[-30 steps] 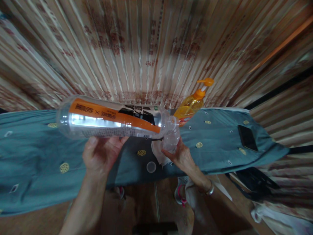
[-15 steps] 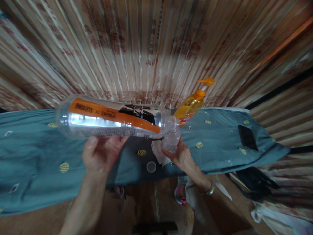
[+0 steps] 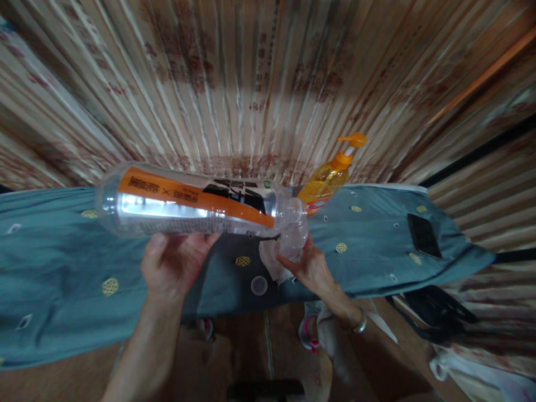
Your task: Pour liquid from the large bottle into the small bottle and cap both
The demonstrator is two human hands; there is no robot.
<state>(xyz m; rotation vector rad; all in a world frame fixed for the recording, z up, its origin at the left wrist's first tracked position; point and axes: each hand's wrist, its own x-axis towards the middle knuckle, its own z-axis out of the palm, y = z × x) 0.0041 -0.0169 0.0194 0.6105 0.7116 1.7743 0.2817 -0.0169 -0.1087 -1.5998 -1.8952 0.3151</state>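
My left hand point(image 3: 173, 262) holds up a large clear bottle point(image 3: 196, 201) with an orange and silver label, lying sideways, its neck pointing right. The bottle's mouth is at the top of a small clear container point(image 3: 293, 240), which my right hand point(image 3: 312, 268) grips from the right. Whether liquid passes between them cannot be made out. Just behind stands a pump bottle point(image 3: 324, 183) of yellow-orange liquid. A white cloth point(image 3: 271, 259) and a round clear lid point(image 3: 259, 286) lie on the teal cloth below.
The teal patterned cloth point(image 3: 368, 268) covers a long narrow table. A dark phone point(image 3: 424, 235) lies at its right end. Behind hangs a pleated curtain point(image 3: 251, 84). A black bag point(image 3: 439, 310) is on the floor at the right.
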